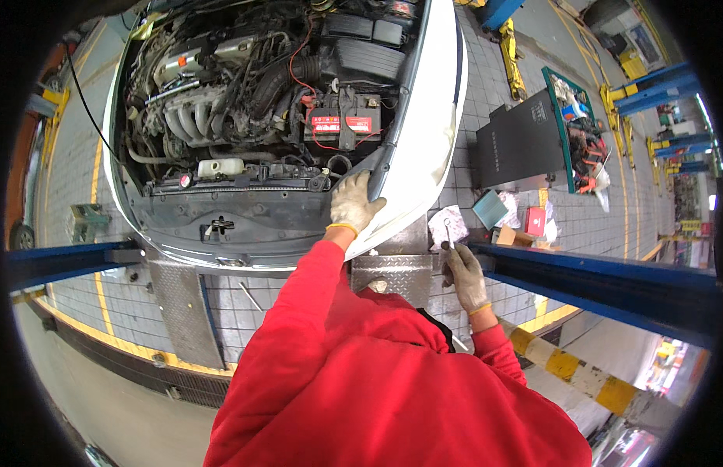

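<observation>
My left hand [352,202], in a pale work glove, lies on the front corner of the car's engine bay, by the black trim inside the white fender [431,117]. Its fingers are stretched out and hold nothing. Out to the right, clear of the car, my right hand [468,282] is closed round a wrench [448,224] with a shiny ring-shaped end pointing up. The rest of that wrench is hidden in the glove. Beyond my left hand sits a car battery [344,124] with a red label and red wires. The engine [194,113] lies uncovered to its left.
A dark tool cabinet [525,140] with a green-edged tray of tools stands at right. Near it lie a red box [535,221] and an open cardboard box [514,237]. Blue lift arms [602,284] flank me. A metal rod [251,296] lies on the floor.
</observation>
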Demonstrator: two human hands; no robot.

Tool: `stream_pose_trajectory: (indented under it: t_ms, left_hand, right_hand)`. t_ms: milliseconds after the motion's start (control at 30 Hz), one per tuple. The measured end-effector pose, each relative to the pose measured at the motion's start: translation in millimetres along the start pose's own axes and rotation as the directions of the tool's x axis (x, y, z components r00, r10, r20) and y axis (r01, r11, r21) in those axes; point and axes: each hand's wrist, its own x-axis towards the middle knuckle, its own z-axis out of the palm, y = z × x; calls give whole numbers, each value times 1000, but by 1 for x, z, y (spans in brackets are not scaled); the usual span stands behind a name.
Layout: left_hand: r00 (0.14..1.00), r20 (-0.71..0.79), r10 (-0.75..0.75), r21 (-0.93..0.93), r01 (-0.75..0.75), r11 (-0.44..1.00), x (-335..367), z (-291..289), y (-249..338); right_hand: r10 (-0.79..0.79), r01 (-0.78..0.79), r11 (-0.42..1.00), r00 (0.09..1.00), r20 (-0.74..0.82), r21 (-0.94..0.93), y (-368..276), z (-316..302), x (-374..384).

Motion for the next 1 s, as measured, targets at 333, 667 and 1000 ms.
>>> stream_pose_trajectory:
  t_ms: [333,667,1000]
  left_hand:
    - [982,-176,65,-24,-70,997,61,18,38]
    - [978,45,-205,76,201,977,121,19,54]
    - [955,-154,-254,-56,248,967,73,-5,87]
  right_hand:
    - [96,-80,992,980,-173,95,41,69,46]
    - [-12,16,982,1000,25,-189,-48,0,216]
    - [-51,332,899,728,684,-286,-186,70,368]
